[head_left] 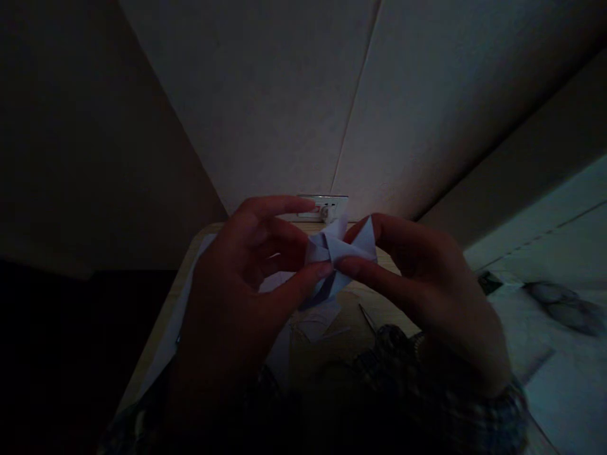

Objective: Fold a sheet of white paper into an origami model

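Where the light falls dimly below the wall socket (339,203), a folded paper (341,249) is held up on the near side of that socket, above the tabletop (353,302). Its thin, matte white layers cross in flat bands and end in sharp triangular points, one standing up at the right. The left hand (232,284) pinches it from the left, thumb on the near face, forefinger stretched free above. The right hand (436,291) grips the other side, its thumb pressed flat near the middle and its fingers behind.

Nearer than the socket, small paper scraps (315,325) with straight-cut edges lie under the work, beside a slim pointed thing (367,317) too dark to name. Left of the socket, a larger white sheet (164,354) runs along the tabletop's side. The tabletop is pale, grained wood with a rounded far corner; its far edge meets the smooth, seamed wall (275,114) just under the socket, limiting reach that way. Room to move lies upward and toward the plaid, woven sleeves (474,411).
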`<state>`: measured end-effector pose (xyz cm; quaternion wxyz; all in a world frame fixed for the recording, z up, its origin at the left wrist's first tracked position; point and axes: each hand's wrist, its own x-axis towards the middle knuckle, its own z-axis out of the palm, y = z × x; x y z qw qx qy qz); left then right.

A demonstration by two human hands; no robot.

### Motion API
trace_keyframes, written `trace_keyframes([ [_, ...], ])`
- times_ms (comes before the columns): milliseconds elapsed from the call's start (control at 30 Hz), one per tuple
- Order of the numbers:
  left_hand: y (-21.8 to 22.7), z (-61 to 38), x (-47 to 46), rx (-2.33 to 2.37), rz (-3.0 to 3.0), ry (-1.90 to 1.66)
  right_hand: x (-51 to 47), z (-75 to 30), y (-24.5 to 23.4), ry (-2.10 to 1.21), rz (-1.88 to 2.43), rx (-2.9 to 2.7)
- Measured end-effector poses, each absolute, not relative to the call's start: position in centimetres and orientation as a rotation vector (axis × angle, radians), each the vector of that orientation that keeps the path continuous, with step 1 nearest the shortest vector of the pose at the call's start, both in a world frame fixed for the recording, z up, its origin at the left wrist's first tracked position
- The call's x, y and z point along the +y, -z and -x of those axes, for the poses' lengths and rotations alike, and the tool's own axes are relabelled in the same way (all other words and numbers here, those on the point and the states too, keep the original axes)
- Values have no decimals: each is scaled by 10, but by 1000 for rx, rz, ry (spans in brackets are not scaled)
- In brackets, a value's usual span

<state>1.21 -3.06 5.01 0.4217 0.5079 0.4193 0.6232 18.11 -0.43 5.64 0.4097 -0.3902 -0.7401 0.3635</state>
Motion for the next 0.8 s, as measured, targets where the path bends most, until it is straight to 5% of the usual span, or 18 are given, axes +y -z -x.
trace_keyframes([
  [800, -44, -7, -27, 1062, -1237, -1528, -8, -185, -57, -796, 986, -2042],
])
